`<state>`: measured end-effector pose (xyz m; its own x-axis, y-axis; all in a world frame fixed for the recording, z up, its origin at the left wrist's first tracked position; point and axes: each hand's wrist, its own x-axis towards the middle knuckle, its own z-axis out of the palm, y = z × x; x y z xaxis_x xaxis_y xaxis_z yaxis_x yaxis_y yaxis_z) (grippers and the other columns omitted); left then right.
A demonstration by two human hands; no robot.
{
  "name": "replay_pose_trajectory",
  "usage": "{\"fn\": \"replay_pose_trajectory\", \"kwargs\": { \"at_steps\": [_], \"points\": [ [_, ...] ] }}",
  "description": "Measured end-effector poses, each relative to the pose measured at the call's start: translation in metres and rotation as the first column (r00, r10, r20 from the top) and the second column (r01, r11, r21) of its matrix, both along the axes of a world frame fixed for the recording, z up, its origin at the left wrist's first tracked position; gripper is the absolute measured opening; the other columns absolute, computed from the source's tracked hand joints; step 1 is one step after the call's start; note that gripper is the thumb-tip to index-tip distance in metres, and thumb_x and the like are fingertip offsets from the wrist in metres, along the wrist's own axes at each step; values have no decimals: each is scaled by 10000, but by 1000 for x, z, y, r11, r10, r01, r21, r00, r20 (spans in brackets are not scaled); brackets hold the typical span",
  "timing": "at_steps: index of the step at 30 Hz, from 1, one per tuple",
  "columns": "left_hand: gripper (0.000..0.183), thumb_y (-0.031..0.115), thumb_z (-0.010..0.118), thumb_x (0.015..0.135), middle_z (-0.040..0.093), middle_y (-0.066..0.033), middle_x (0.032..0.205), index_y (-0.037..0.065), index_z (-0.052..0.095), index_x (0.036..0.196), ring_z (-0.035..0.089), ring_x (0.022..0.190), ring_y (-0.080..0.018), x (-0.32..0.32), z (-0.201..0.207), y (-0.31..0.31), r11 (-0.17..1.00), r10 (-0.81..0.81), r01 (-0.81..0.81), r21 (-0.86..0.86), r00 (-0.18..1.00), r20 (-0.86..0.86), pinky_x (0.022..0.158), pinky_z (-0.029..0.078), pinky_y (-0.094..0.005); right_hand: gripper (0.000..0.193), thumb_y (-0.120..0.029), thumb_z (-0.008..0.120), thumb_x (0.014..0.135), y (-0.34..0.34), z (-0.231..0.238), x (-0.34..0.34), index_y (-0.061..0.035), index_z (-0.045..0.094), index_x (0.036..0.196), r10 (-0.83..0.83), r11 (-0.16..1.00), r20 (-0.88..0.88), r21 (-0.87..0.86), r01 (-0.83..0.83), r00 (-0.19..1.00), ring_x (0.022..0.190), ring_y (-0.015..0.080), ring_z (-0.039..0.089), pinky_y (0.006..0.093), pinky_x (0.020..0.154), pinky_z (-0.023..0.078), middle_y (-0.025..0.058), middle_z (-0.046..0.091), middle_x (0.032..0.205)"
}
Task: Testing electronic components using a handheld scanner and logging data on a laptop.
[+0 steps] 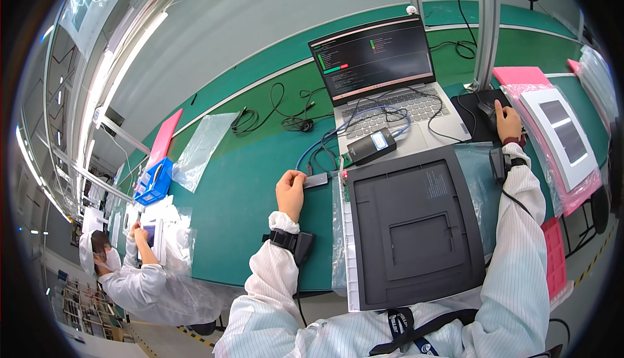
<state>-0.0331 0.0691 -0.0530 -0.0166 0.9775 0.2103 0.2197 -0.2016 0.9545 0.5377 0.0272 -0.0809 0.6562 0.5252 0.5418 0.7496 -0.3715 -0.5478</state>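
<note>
My left hand (290, 197) is curled nearly closed, thumb and forefinger seeming to pinch the near end of a small grey stick (317, 180); the other fingers are tucked in. The stick pokes out to the right of my fingertips, its long axis running sideways with a slight tilt away from me, so its free end points at the left edge of the black panel (419, 228), just short of it. That edge, with its small green circuit board (346, 190), lies just right of this hand, which is much the nearer of my two. A blue cable (303, 158) loops just beyond my knuckles. The panel lies flat to the right of and below this hand, its long axis running away from my body. Farther out and to the right are the black box (376, 147) and the open laptop (390, 114). Across the panel's far right corner, my right hand (509, 124) is loosely curved over the mouse (487, 112), its fingers partly hidden. Just right of that hand lies a white-framed panel (558, 134).
</note>
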Motion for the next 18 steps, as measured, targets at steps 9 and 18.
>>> {"fn": "replay_pose_trajectory", "kwargs": {
  "at_steps": [9, 18],
  "points": [
    [125, 72, 516, 853, 595, -17, 743, -12, 582, 787, 522, 692, -70, 1, 4, -3, 1000, 3, -3, 17, 1000, -12, 630, 406, -202, 568, -511, 489, 867, 1, -1, 1, 20, 621, 716, 9, 1000, -2, 16, -9, 1000, 772, 348, 566, 428, 731, 425, 188, 603, 785],
    [109, 77, 531, 871, 583, -3, 752, -6, 580, 819, 512, 703, -71, 2, 3, -4, 988, -151, 150, -21, 987, -57, 652, 405, -209, 576, -516, 484, 867, 0, 0, -1, 25, 624, 724, 12, 1000, 4, 15, -12, 1000, 772, 350, 567, 428, 730, 426, 193, 605, 792]
  ]
}}
